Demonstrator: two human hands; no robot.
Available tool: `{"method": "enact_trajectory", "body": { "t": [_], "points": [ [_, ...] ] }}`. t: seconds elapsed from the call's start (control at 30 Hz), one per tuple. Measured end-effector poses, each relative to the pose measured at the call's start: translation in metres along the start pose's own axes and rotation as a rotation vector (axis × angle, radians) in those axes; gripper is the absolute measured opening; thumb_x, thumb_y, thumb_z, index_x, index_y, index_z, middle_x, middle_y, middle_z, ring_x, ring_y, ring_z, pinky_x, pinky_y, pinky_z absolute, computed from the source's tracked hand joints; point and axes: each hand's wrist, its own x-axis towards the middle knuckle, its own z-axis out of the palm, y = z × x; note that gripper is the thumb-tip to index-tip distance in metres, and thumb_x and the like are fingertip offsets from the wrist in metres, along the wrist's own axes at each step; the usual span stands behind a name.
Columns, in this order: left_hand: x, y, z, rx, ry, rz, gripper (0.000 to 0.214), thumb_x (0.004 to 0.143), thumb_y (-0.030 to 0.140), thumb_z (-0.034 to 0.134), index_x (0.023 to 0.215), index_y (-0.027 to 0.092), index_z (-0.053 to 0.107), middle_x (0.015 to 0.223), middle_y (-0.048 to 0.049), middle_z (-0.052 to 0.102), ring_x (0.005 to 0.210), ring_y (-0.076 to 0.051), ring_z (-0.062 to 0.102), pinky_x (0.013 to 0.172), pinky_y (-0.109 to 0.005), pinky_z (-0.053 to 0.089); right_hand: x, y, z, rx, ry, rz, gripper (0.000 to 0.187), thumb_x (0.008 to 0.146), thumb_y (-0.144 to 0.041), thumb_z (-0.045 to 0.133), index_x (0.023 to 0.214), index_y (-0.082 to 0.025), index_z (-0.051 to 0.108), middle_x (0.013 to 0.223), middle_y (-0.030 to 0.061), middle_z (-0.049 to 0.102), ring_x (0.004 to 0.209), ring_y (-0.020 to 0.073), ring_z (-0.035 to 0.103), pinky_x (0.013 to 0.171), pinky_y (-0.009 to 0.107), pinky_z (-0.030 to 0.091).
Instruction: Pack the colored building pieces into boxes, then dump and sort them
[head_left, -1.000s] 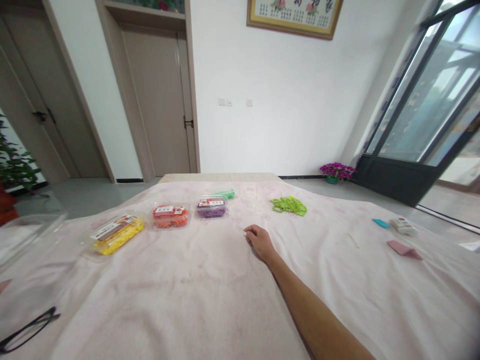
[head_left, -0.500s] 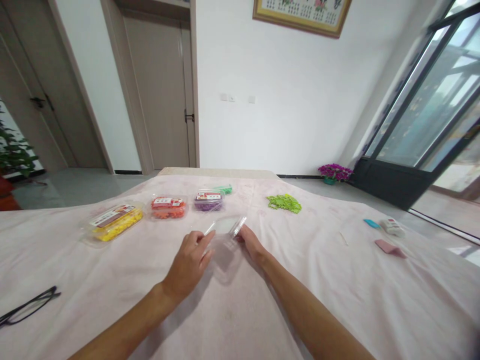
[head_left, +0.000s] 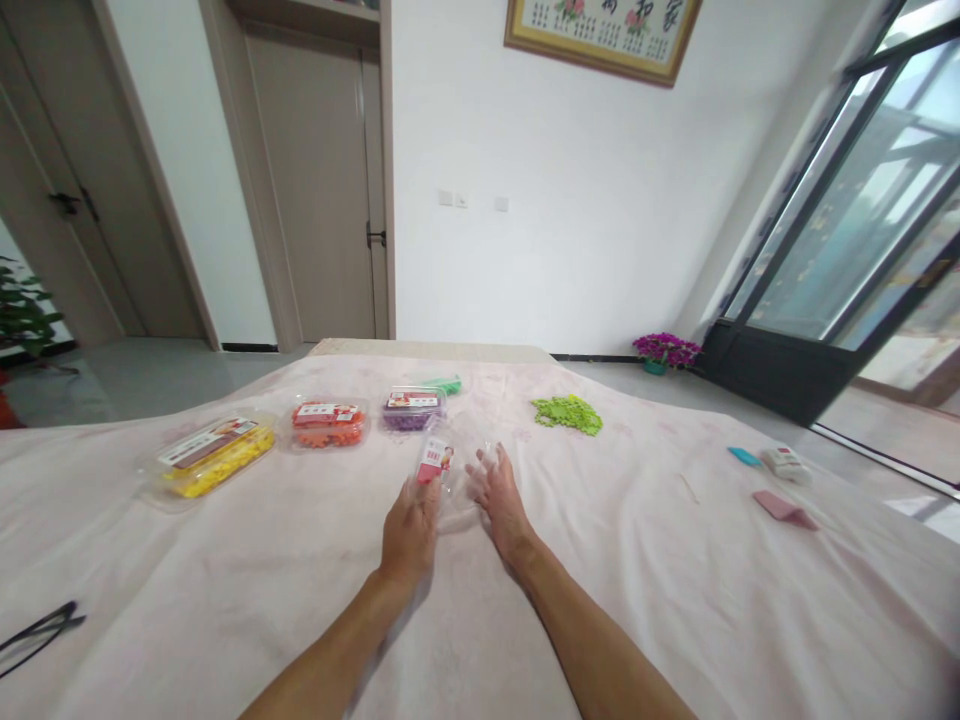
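In the middle of the cloth-covered table is a clear plastic clamshell box (head_left: 460, 512), its lid carrying a red and white label (head_left: 435, 460). My left hand (head_left: 409, 528) grips the box's left side, thumb near the label. At its right side, my right hand (head_left: 502, 498) has its fingers spread; whether they touch the plastic I cannot tell. Just beyond sits a closed box of purple pieces (head_left: 412, 410). Left of that stand a box of orange-red pieces (head_left: 328, 424) and a box of yellow pieces (head_left: 214, 455).
A heap of lime-green pieces (head_left: 568, 414) lies at the back right, and darker green pieces (head_left: 444, 385) lie behind the purple box. On the right are a pink cloth (head_left: 784, 509), a white packet (head_left: 784, 464) and a blue item (head_left: 744, 455). Black glasses (head_left: 41, 632) rest front left.
The clear box has turned so its label now faces me. My right hand has released its hold and spread its fingers. My left hand has shifted slightly right.
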Motion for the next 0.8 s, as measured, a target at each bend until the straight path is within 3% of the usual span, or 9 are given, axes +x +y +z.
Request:
{"method": "enact_trajectory", "body": {
  "t": [0.13,0.23,0.37,0.47,0.6,0.8],
  "points": [
    [0.002,-0.014,0.004,-0.179,0.033,-0.126,0.066,0.093,0.070,0.039,0.099,0.015,0.073,0.098,-0.0160,0.077,0.090,-0.029,0.073,0.086,-0.043,0.056,-0.003,0.011,0.009,-0.106,0.081,-0.079,0.127,0.063,-0.065,0.087,0.162,-0.035,0.013,0.167,0.0176,0.024,0.140,0.0327,0.047,0.109,0.049,0.043],
    [0.002,-0.019,0.006,-0.327,0.028,-0.205,0.069,0.086,0.076,0.046,0.099,0.013,0.073,0.099,-0.0169,0.078,0.094,-0.029,0.075,0.089,-0.043,0.057,-0.006,0.020,0.016,-0.200,0.096,-0.093,0.137,0.054,-0.054,0.095,0.162,-0.032,0.014,0.163,0.0211,0.029,0.135,0.0341,0.051,0.108,0.051,0.044],
    [0.000,-0.014,0.006,-0.470,-0.031,-0.274,0.066,0.084,0.073,0.052,0.099,0.012,0.073,0.097,-0.0159,0.079,0.091,-0.029,0.075,0.091,-0.044,0.057,-0.007,0.023,0.020,-0.331,0.122,-0.129,0.116,0.064,-0.043,0.089,0.159,-0.027,0.024,0.138,0.0153,0.059,0.118,0.0279,0.062,0.108,0.050,0.045],
    [0.001,-0.008,-0.002,-0.415,0.031,-0.241,0.057,0.083,0.069,0.055,0.087,0.015,0.074,0.090,-0.0137,0.079,0.095,-0.031,0.074,0.094,-0.045,0.055,-0.002,0.014,0.015,-0.284,0.228,-0.097,0.098,0.075,-0.038,0.078,0.157,-0.024,0.027,0.120,0.0107,0.067,0.100,0.0235,0.067,0.090,0.043,0.057],
    [0.008,-0.009,-0.016,-0.306,0.079,-0.170,0.046,0.082,0.060,0.058,0.079,0.016,0.073,0.083,-0.0101,0.078,0.090,-0.029,0.072,0.089,-0.042,0.054,0.015,-0.004,-0.011,-0.189,0.372,0.059,0.088,0.068,-0.026,0.073,0.149,-0.026,0.037,0.115,0.0085,0.066,0.075,0.0181,0.065,0.056,0.031,0.057],
    [0.025,-0.031,-0.023,-0.359,0.120,-0.312,0.048,0.076,0.061,0.063,0.085,0.014,0.070,0.068,-0.0050,0.072,0.063,-0.023,0.066,0.060,-0.033,0.051,0.055,-0.041,-0.075,-0.199,0.523,0.014,0.068,0.056,-0.021,0.069,0.122,-0.026,0.052,0.112,0.0035,0.060,0.080,0.0156,0.062,0.060,0.029,0.059]
  ]
}}
